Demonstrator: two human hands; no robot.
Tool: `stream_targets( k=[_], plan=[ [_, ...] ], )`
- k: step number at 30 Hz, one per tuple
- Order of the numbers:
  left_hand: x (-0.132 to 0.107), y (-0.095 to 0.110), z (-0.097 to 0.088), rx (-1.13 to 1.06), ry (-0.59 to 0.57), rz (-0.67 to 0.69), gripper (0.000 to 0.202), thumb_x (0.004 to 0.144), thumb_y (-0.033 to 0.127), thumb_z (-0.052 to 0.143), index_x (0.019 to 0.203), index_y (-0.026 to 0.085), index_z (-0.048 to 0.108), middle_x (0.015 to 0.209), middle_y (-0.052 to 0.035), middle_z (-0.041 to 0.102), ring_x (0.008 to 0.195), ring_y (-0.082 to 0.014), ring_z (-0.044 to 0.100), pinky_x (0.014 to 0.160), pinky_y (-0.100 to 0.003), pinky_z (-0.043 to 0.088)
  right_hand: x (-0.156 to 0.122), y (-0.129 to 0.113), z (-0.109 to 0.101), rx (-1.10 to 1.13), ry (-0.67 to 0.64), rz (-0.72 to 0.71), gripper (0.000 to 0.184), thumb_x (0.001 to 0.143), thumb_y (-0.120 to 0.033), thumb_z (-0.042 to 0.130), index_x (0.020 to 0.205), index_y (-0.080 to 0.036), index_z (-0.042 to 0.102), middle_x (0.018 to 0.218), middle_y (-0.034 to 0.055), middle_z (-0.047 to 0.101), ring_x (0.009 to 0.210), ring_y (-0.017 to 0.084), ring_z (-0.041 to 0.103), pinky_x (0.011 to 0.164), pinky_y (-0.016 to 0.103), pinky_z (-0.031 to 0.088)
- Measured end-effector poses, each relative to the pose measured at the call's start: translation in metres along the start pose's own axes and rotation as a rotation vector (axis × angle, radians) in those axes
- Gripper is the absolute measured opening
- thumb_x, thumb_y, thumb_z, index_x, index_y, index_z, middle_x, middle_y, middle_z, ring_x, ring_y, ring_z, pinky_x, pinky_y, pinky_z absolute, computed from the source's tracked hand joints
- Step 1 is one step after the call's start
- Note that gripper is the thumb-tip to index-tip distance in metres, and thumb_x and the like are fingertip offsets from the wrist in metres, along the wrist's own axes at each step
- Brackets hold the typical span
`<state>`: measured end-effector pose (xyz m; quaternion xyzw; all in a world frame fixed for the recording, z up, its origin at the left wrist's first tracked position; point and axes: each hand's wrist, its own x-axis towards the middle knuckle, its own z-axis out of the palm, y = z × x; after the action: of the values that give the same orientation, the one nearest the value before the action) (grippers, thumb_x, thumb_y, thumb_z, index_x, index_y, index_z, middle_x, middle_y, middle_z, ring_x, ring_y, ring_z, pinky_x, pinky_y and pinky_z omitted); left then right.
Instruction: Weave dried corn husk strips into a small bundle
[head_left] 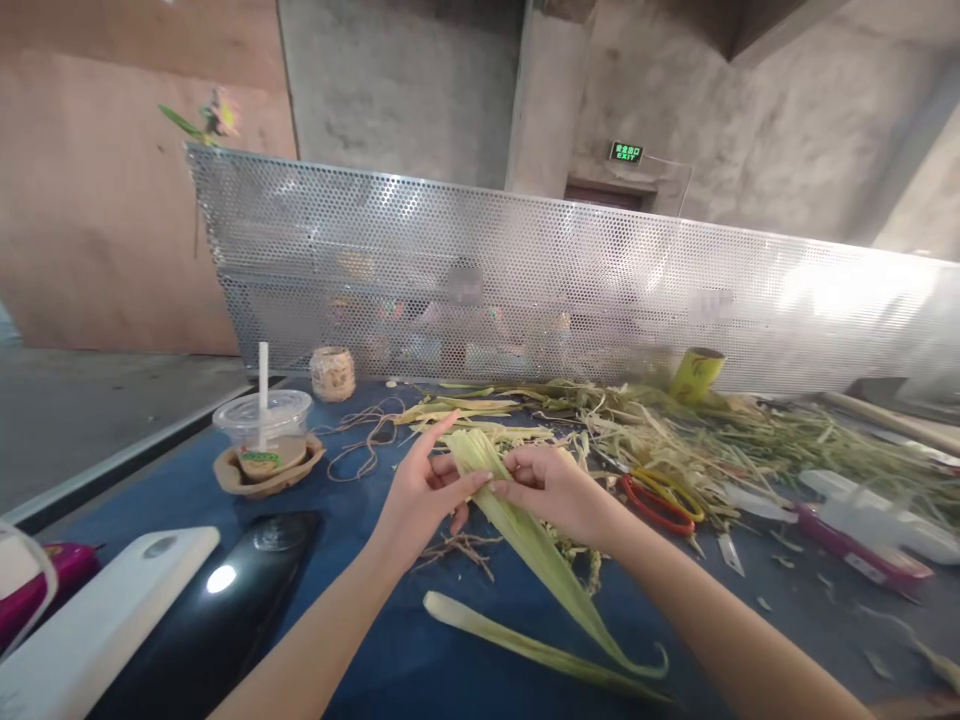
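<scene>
Both my hands hold one long green corn husk [529,545] above the blue tabletop. My left hand [431,480] pinches its upper part between thumb and fingers, with the index finger pointing up. Close beside it, my right hand [547,485] grips the husk's right edge, fingertips nearly meeting the left thumb. The husk's narrow tail runs down to the right and curls at the tip. Below it a second husk strip [517,640] lies flat on the table. Thin brown twigs [465,550] rest just under my left hand.
Red-handled scissors [656,503] and a heap of dried stalks [660,430] lie to the right. At left are a plastic cup with straw [264,420], twine [367,440], a white power bank-like object [120,620] and a black phone-like slab [217,610]. A perforated metal screen [420,270] stands behind.
</scene>
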<state>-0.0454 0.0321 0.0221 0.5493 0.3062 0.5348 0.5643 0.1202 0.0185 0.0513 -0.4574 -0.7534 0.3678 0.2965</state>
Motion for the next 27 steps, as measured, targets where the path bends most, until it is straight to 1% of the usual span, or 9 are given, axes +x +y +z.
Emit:
stream_targets(
  k=[3,5,7,9,12,16,19,24,27],
  plan=[
    [0.000,0.001,-0.002,0.034,-0.018,-0.004,0.089,0.070,0.028,0.069,0.142,0.018,0.017,0.062,0.0028,0.061,0.035,-0.0066,0.045,0.035,-0.021,0.036,0.000,0.005,-0.002,0.012,0.062,0.000,0.025,0.084,-0.029,0.047,0.063,-0.018,0.042,0.055,-0.0061,0.035,0.048,0.006,0.032,0.046,0.021,0.025],
    [0.001,0.002,-0.005,0.061,-0.034,-0.013,0.086,0.072,0.028,0.068,0.141,0.018,0.017,0.061,0.0037,0.059,0.037,-0.0067,0.046,0.038,-0.021,0.038,-0.001,0.009,-0.004,0.008,0.120,-0.005,0.025,0.084,-0.029,0.046,0.062,-0.017,0.042,0.055,-0.0058,0.034,0.049,0.007,0.033,0.048,0.021,0.027],
    [0.002,0.003,-0.006,0.093,-0.035,-0.025,0.085,0.072,0.028,0.067,0.141,0.018,0.018,0.060,0.0049,0.057,0.038,-0.0062,0.046,0.039,-0.021,0.037,-0.001,0.013,-0.006,0.028,0.142,0.000,0.026,0.083,-0.029,0.047,0.060,-0.018,0.042,0.054,-0.0061,0.033,0.048,0.007,0.035,0.047,0.021,0.029],
    [0.003,0.004,-0.006,0.112,-0.014,-0.030,0.083,0.072,0.028,0.067,0.140,0.017,0.020,0.059,0.0061,0.055,0.037,-0.0054,0.045,0.038,-0.020,0.034,-0.001,0.017,-0.005,0.112,0.111,0.014,0.027,0.082,-0.032,0.048,0.060,-0.018,0.044,0.053,-0.0060,0.036,0.046,0.007,0.040,0.047,0.021,0.035],
    [0.004,0.004,-0.005,0.094,0.018,-0.043,0.081,0.072,0.028,0.068,0.139,0.015,0.023,0.059,0.0065,0.054,0.037,-0.0044,0.042,0.037,-0.020,0.032,-0.002,0.022,-0.004,0.276,0.046,0.039,0.029,0.079,-0.041,0.052,0.062,-0.018,0.046,0.053,-0.0049,0.046,0.045,0.008,0.049,0.047,0.023,0.044],
    [0.004,0.002,-0.004,0.061,-0.004,-0.050,0.076,0.073,0.029,0.066,0.138,0.016,0.027,0.066,0.0037,0.056,0.040,-0.0040,0.041,0.038,-0.021,0.032,-0.005,0.025,-0.005,0.439,-0.081,0.067,0.035,0.075,-0.050,0.055,0.065,-0.017,0.049,0.053,-0.0027,0.056,0.041,0.009,0.055,0.042,0.022,0.047],
    [0.004,-0.001,-0.005,0.045,-0.037,-0.026,0.072,0.075,0.029,0.064,0.137,0.018,0.029,0.067,0.0034,0.056,0.041,-0.0040,0.041,0.038,-0.021,0.033,-0.006,0.028,-0.006,0.477,-0.121,0.074,0.035,0.075,-0.049,0.057,0.068,-0.016,0.052,0.056,-0.0010,0.060,0.045,0.011,0.060,0.043,0.022,0.049],
    [0.003,-0.003,-0.003,0.041,-0.055,-0.009,0.069,0.077,0.026,0.063,0.137,0.020,0.029,0.067,0.0046,0.055,0.040,-0.0040,0.042,0.039,-0.021,0.034,-0.013,0.021,-0.012,0.323,-0.012,0.063,0.023,0.078,-0.038,0.056,0.070,-0.016,0.056,0.059,-0.0006,0.062,0.051,0.011,0.062,0.052,0.024,0.054],
    [0.002,-0.003,-0.002,-0.007,-0.044,-0.003,0.066,0.077,0.025,0.064,0.135,0.020,0.033,0.065,0.0053,0.053,0.041,-0.0036,0.042,0.040,-0.021,0.034,-0.020,0.014,-0.036,0.130,0.160,0.063,0.016,0.081,-0.028,0.052,0.075,-0.015,0.059,0.065,0.0026,0.065,0.055,0.012,0.064,0.056,0.027,0.055]
  ],
)
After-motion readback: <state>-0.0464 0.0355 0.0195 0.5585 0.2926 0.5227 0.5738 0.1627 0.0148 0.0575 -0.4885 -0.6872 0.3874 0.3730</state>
